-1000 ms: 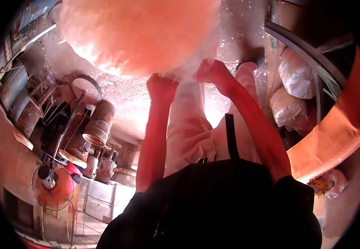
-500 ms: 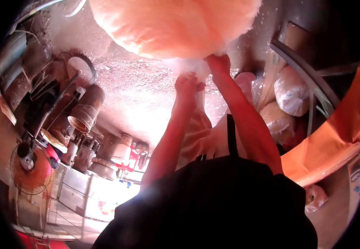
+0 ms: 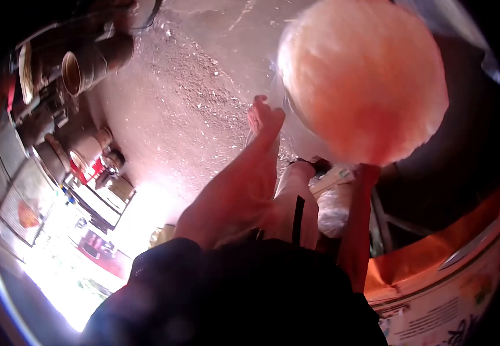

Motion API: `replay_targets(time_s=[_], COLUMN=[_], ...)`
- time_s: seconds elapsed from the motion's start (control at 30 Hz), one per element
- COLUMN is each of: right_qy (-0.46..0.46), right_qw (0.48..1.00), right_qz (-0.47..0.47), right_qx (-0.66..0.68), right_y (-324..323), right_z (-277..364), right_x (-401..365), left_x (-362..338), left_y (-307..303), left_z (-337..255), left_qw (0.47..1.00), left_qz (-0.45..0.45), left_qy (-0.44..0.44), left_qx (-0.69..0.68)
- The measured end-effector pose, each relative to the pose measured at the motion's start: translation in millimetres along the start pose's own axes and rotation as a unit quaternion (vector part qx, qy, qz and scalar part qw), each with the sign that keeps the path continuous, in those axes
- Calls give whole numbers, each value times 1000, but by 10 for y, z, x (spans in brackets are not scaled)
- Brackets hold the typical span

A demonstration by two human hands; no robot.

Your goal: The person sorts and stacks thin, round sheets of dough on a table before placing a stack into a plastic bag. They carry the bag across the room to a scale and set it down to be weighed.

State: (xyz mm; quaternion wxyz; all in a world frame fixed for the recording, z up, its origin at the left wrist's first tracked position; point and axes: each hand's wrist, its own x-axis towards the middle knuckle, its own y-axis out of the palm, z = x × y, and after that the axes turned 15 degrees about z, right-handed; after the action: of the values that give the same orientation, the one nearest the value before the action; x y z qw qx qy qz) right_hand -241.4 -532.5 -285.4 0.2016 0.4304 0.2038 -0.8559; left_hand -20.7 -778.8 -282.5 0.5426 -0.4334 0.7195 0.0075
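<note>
A large, round, peach-coloured bag [image 3: 365, 81] fills the upper right of the head view. Its contents look fluffy, like cotton candy, but I cannot make them out for sure. My right hand [image 3: 369, 170] is at the bag's lower end, partly hidden by it and closed there, with the bag held up above my wrist. Left of the bag, apart from its round body, my left hand [image 3: 266, 119] has its fingers curled in. Whether something thin is pinched in those fingers cannot be seen.
Pale scraps litter the floor [image 3: 186, 109]. Metal drums [image 3: 82, 72] and pots [image 3: 88, 147] stand at the left, near a glass-sided case [image 3: 22, 196]. A filled clear bag [image 3: 333, 210] lies below my right hand. Orange sheeting [image 3: 411, 271] covers a printed box [image 3: 434, 320] at the lower right.
The bag has moved right and away from my left hand, with my right hand going along at its base. Both hands were together at its neck before. The view has turned.
</note>
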Motion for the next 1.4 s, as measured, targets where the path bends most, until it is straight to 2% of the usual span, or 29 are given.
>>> replay_targets(time_s=[0.03,0.1,0.2,0.23,0.27,0.3,0.33,0.37,0.43,0.5,0.53,0.57,0.6,0.63,0.67,0.7,0.73,0.77,0.83,0.9,0.93,1.0,1.03,1.07,1.17,1.27,1.3,1.37,1.4], right_qy=[-10,-27,-34,-34,-32,-30,-30,-30,-36,-45,-53,-65,-81,-100,-129,-178,-237,-299,-304,-232,-195,-121,-83,-67,-51,-33,-25,-11,-41], right_qw=[1000,999,999,999,999,999,999,999,999,999,998,997,996,993,987,972,946,905,858,932,958,986,988,980,931,913,925,946,959], right_qz=[-6,-6,3,5,8,9,12,14,15,18,19,22,22,23,22,19,6,-10,-85,-15,22,95,132,176,313,330,313,281,265], right_qx=[-6,-15,-18,-18,-14,-9,-5,-4,1,1,-5,-18,-34,-56,-93,-153,-220,-303,-406,-276,-207,-62,12,66,183,236,212,162,95], right_y=[-130,-285,-343,-367,-389,-431,-426,-454,-511,-575,-590,-606,-629,-651,-730,-764,-827,-891,-325,-329,-296,-230,-224,-226,-185,-77,-73,7,35], right_z=[179,472,687,701,684,666,655,647,640,644,652,667,678,688,662,669,687,706,1440,1642,1715,1852,1915,1987,2212,2534,2549,2622,2613], right_x=[83,260,464,516,567,595,615,633,725,841,927,1026,1157,1284,1433,1586,1704,1811,1155,1267,1390,1654,1744,1716,1362,1052,1093,1295,1389], left_x=[164,356,579,564,547,557,562,614,625,691,714,768,848,1205,1232,1307,1401,1322,1411,1696,1802,1704,1654,1816,1598,1709,1721,1722,1724], left_y=[-21,-181,-216,-237,-279,-313,-262,-313,-463,-552,-564,-578,-452,-464,-471,-507,-539,-664,-796,-870,-855,-841,-821,-868,-906,-1009,-997,-914,-883], left_z=[47,-77,-123,-201,-326,-425,-395,-322,-368,-386,-436,-494,-615,-512,-737,-608,-506,-712,-903,-941,-971,-1250,-1365,-1325,-1643,-1786,-1854,-1970,-1987], left_qw=[998,991,983,979,942,875,817,789,722,775,845,911,968,994,930,945,927,936,945,928,874,953,970,965,908,875,866,918,934], left_qz=[-42,-64,-87,-14,61,135,129,197,275,289,247,188,69,55,2,-74,-153,-122,-110,-73,-143,3,78,166,280,333,343,308,286], left_qy=[50,113,162,94,24,-44,5,101,82,106,79,99,74,52,19,137,257,240,210,263,355,276,227,192,133,103,95,154,180], left_qx=[-23,-15,-26,-181,-328,-463,-562,-574,-629,-552,-468,-354,-230,74,367,289,225,227,223,252,298,122,32,-60,-280,-337,-351,-195,-116])
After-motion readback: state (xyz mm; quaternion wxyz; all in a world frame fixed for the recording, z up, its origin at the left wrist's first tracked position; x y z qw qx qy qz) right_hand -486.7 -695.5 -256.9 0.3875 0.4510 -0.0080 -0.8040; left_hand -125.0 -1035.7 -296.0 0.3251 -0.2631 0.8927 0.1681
